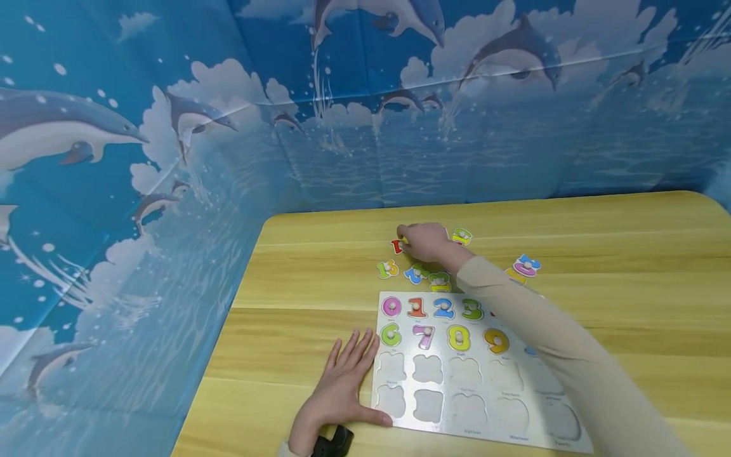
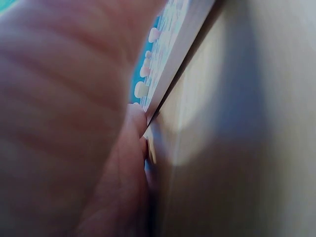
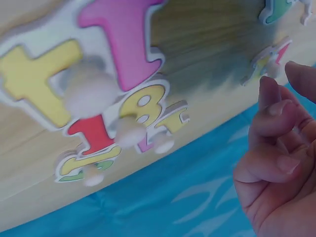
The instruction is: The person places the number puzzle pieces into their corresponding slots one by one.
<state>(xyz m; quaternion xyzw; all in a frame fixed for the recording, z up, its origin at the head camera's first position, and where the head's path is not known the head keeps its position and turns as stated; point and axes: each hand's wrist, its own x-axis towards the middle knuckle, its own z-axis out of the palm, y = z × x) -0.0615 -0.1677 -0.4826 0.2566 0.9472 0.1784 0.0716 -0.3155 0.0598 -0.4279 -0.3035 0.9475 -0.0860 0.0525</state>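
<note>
A white number puzzle board (image 1: pixel 419 379) lies on the wooden table, coloured knobbed digits in its upper two rows and hollow recesses in its lower two. My left hand (image 1: pixel 342 384) lies spread at the board's left side, its thumb along the lower left corner. Beyond the board, my right hand (image 1: pixel 425 241) reaches down to a number piece (image 1: pixel 396 246) with a red 1 and a yellowish digit. In the right wrist view, thumb and forefinger come together around the knob of that piece (image 3: pixel 282 53), other fingers curled. My right forearm hides part of the board's right side.
Several loose number pieces lie beyond the board, including a green and orange one (image 1: pixel 388 269) and a blue one (image 1: pixel 415 273). More pieces (image 1: pixel 526 265) overlap further right. A dolphin-print cloth (image 1: pixel 365 158) hangs behind and left of the table (image 1: pixel 628 266).
</note>
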